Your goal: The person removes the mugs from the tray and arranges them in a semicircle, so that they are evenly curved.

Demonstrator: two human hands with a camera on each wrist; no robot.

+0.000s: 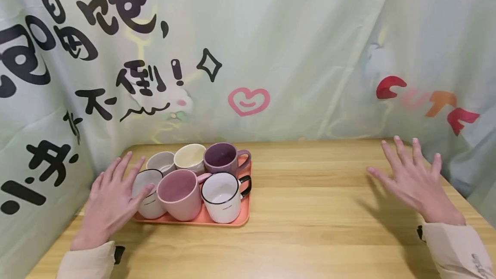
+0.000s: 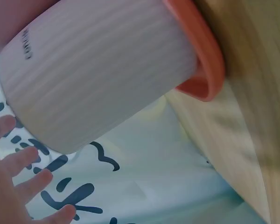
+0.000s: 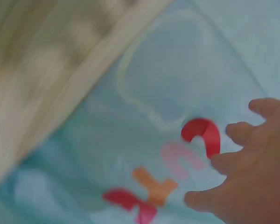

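On an orange tray (image 1: pixel 245 215) stand several mugs in two rows. The front row has a white ribbed mug (image 1: pixel 152 206) at left, a pink mug (image 1: pixel 180 201) in the middle and a white mug (image 1: pixel 221 201) with black rim and handle at right. Behind them are a greyish cup (image 1: pixel 160 160), a cream cup (image 1: pixel 190 158) and a purple mug (image 1: pixel 221 158). My left hand (image 1: pixel 114 197), fingers spread, hovers at the tray's left side, partly covering the left white mug; whether it touches cannot be told. My right hand (image 1: pixel 416 182) is spread over the table's right side, holding nothing.
The wooden table (image 1: pixel 310 210) runs up to a pale printed curtain (image 1: pixel 302 55) at the back and both sides. Black lettering marks the curtain at left, a pink heart the middle, coloured letters the right.
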